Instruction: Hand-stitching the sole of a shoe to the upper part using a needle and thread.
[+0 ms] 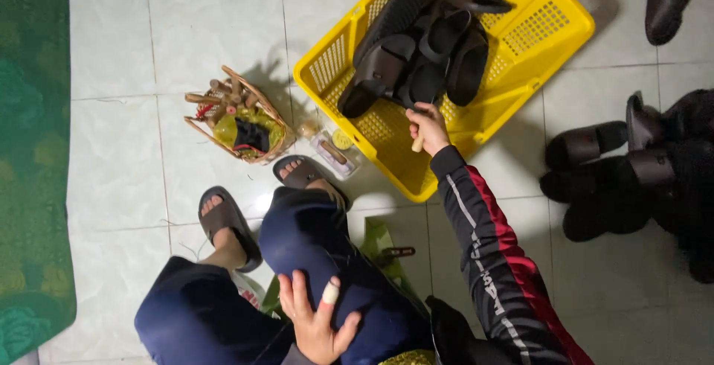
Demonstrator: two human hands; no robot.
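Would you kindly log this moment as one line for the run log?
left hand: resting on knee | right hand: holding small stick over yellow basket | basket: dark sandals | nearby: wicker basket

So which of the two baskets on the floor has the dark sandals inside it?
The big yellow plastic basket, by the right hand. The small brown woven basket holds wooden sticks and yellow-green bits instead.

You see a bright yellow basket (543,26) with perforated walls, filled with black slippers (416,52). Your right sleeve (491,261) is black with red and white stripes; your trousers (327,261) are navy. The floor tiles (119,149) are pale, marbled white, and the mat (33,149) is patterned green.
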